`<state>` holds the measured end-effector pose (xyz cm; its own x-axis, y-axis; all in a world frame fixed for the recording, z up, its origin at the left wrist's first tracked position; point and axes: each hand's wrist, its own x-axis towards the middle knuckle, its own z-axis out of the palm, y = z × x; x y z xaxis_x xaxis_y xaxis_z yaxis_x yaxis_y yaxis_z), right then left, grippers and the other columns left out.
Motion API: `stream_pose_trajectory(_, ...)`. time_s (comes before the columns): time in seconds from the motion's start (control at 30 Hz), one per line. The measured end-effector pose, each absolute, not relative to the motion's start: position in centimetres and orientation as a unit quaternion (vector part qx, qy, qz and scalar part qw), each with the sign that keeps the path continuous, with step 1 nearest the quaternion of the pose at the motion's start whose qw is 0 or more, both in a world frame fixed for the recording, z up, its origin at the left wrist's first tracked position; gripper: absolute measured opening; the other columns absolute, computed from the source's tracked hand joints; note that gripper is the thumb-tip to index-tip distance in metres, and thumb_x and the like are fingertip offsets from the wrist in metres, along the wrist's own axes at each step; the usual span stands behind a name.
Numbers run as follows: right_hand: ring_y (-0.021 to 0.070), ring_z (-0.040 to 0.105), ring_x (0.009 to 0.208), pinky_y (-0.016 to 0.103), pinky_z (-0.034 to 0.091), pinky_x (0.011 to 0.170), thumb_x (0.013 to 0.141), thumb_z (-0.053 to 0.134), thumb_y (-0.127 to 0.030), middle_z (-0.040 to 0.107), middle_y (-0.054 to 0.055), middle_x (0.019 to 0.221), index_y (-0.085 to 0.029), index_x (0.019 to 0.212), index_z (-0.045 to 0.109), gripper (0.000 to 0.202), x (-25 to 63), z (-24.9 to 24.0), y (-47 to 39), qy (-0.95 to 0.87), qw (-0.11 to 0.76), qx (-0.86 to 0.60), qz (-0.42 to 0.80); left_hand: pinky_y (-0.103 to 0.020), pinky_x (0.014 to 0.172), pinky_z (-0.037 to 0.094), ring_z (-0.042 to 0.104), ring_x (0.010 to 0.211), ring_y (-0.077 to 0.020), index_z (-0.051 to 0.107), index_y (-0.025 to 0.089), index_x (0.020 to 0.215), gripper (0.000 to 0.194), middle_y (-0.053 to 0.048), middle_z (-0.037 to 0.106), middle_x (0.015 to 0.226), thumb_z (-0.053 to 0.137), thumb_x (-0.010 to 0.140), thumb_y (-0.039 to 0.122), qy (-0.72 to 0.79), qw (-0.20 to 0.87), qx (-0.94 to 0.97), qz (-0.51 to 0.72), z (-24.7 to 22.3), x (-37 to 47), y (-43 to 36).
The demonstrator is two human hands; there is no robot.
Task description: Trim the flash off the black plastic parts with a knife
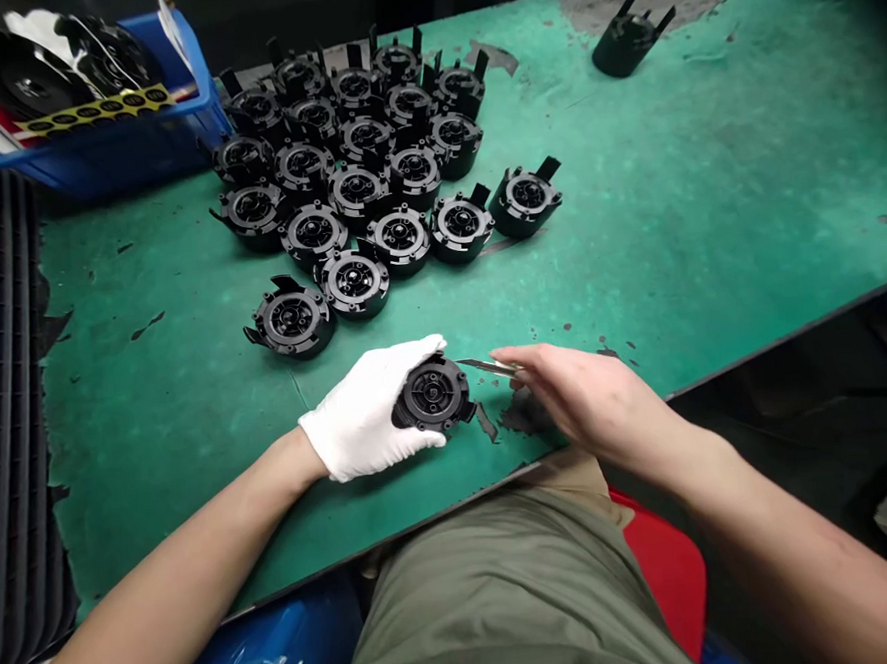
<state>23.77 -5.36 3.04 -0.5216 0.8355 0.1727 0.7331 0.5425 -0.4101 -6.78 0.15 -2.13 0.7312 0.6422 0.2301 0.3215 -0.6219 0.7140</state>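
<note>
My left hand (373, 408), in a white glove, is wrapped round a round black plastic housing (435, 393) just above the table's near edge. The housing's ribbed face points up toward me, and a short tab juts from its right side. My bare right hand (567, 390) is closed on a thin metal blade (485, 367), perhaps a knife or scalpel; the fingers hide most of its handle. Its tip points left, close to the housing's upper right rim. Whether blade and rim touch I cannot tell.
Several similar black housings (399, 234) stand clustered on the green table (706, 206); a single housing (625, 42) stands far right. A blue bin (128, 156) with black parts is at back left. Beside it stands a ribbed black panel (4, 399). The table's surface is worn in places.
</note>
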Motion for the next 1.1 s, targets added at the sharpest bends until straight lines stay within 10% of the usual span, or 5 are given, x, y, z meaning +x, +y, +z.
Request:
stream_pose_trajectory(0.2,0.015,0.069,0.077,0.026,0.043,0.061,0.116,0.048,-0.037,0.073,0.006,0.099,-0.017,0.124,0.066,0.029,23.7,2.9,-1.9,-0.915,0.093,-0.379,0.102,-0.06,0.125,0.048,0.056,0.149,-0.0413,0.03,0.023,0.169,0.113,-0.023,0.056,0.16,0.092,0.08,0.056,0.27,0.34,0.873,0.225,-2.1,-7.0,0.3)
stream_pose_trajectory(1.1,0.0193,0.054,0.078,0.034,0.038,0.069,0.11,0.047,-0.012,0.067,0.005,0.087,-0.016,0.129,0.068,0.029,23.2,3.9,-0.6,-0.958,0.063,-0.277,-0.018,-0.059,0.12,0.052,0.062,0.141,-0.0389,0.041,0.023,0.159,0.101,-0.019,0.062,0.152,0.094,0.079,0.057,0.292,0.335,0.865,0.234,-1.9,-6.5,0.2)
